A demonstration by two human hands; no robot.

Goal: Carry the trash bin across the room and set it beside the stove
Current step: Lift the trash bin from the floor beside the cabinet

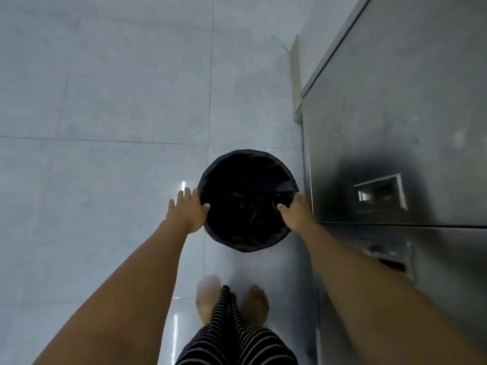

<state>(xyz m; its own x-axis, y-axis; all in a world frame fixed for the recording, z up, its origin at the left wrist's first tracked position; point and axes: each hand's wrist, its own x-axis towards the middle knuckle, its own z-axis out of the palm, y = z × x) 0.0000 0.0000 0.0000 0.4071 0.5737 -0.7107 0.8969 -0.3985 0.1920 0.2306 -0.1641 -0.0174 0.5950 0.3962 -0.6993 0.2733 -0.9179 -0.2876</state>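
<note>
The round bin [247,201], lined with a black bag, sits at the centre of the view over the grey tiled floor [105,101], just beside the steel cabinet [395,127] at its 3 o'clock. The left hand [188,212] grips the rim at 9 o'clock, thumb hooked inside and fingers spread outside. The right hand [296,212] clasps the rim at 4 o'clock, thumb inside; bare feet [255,304] stand at 6 o'clock.
</note>
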